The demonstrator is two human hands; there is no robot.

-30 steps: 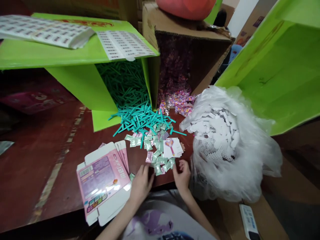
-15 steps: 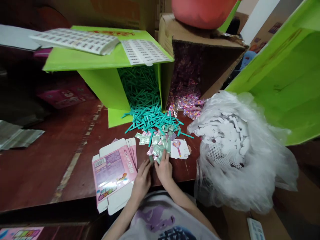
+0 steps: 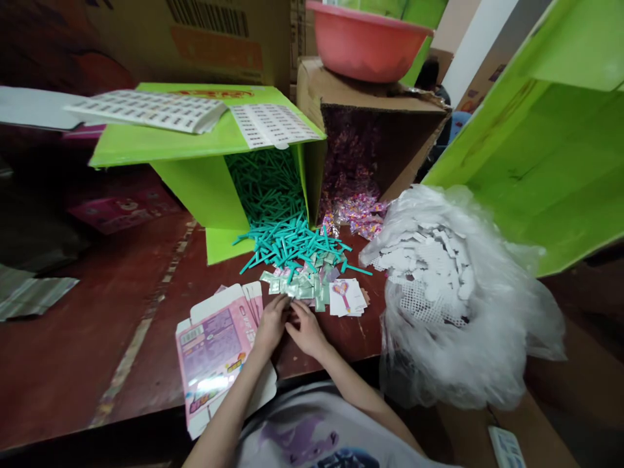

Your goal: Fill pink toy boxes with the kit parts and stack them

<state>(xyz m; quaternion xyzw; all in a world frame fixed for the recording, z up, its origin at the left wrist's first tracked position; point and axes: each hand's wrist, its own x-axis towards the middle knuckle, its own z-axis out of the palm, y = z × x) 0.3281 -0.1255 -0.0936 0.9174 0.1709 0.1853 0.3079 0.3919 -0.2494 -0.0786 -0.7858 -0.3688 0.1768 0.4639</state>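
My left hand (image 3: pixel 273 323) and my right hand (image 3: pixel 305 328) are close together at the near edge of a pile of small green and pink packets (image 3: pixel 299 286). Their fingertips meet at the packets, fingers bent; whatever they may hold is too small to make out. Left of my left hand lie flattened pink cartons (image 3: pixel 219 341). A stack of white cards with a heart wand picture (image 3: pixel 347 298) lies right of the packets. Behind the packets, turquoise sticks (image 3: pixel 292 237) spill from a green box (image 3: pixel 190 188).
On the right sits a clear plastic bag of white pieces (image 3: pixel 433 260). Sticker sheets (image 3: pixel 156 110) lie on the green box. Behind, a cardboard box (image 3: pixel 309 91) holds colourful packets, with a red basin (image 3: pixel 370 42) on top. A green panel (image 3: pixel 546 149) stands at the right.
My right hand has moved left, off the packets, to meet my left hand. The nearest packets have shifted. The camera view has tilted up slightly.
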